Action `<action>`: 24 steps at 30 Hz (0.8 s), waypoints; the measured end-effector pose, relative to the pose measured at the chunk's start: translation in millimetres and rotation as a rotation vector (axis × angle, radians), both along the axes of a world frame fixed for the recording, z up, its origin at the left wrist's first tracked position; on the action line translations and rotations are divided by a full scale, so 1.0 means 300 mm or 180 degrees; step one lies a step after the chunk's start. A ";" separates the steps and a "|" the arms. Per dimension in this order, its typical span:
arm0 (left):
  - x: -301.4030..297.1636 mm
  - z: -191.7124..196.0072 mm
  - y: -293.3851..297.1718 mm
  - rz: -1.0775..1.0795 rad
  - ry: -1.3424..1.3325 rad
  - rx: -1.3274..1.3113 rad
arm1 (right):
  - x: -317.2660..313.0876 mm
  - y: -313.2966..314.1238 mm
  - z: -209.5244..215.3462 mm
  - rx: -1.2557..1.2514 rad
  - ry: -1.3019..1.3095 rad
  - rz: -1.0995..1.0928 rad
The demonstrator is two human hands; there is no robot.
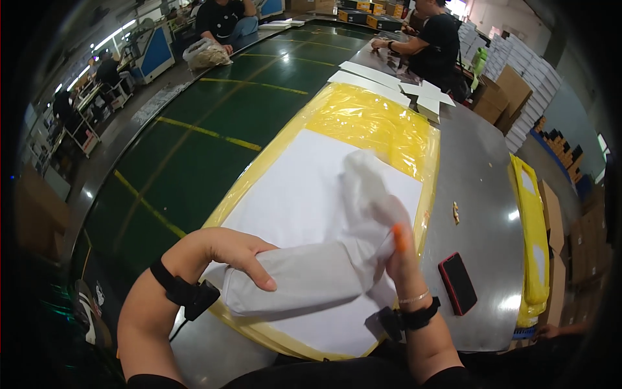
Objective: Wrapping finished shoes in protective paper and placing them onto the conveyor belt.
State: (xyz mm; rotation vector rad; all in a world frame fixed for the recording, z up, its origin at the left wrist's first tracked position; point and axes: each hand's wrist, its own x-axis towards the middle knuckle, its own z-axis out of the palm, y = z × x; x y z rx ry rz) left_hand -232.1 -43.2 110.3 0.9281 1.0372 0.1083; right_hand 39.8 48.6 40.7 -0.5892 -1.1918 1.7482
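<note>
A long, box-shaped bundle in soft white wrapping (304, 277) lies across a large white sheet (278, 188). My left hand (238, 251) grips its left end, the thumb pressed on top and the fingers hidden behind. At the other end, my right hand (403, 262) is closed around the gathered wrapping, with something orange on a finger. A loose, blurred tail of the wrapping (368, 178) sticks up past that hand. What the wrapping contains is hidden. Beneath the sheet is yellow plastic film (363, 117).
A red-edged phone (457, 283) and a small crumpled scrap (456, 212) lie on the metal table (479, 162) to the right. Yellow packs (531, 240) stand at its right edge. A green conveyor belt (194, 155) runs along the left. White cards (424, 97) and co-workers are farther off.
</note>
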 end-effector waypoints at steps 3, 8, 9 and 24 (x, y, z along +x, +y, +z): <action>-0.003 -0.002 0.051 -0.0572 0.0151 0.0017 | -0.057 -0.049 0.075 0.2794 -0.2293 0.1265; 0.026 0.142 0.090 -0.0543 0.2136 0.3133 | -0.175 0.127 0.032 0.2904 -0.3349 0.1673; 0.057 0.092 0.073 -0.0537 0.2156 0.3135 | -0.203 0.197 0.039 0.3373 -0.3932 0.1827; 0.084 -0.137 0.084 -0.0299 0.3098 0.4366 | -0.237 0.178 0.378 0.3826 -0.3434 0.2294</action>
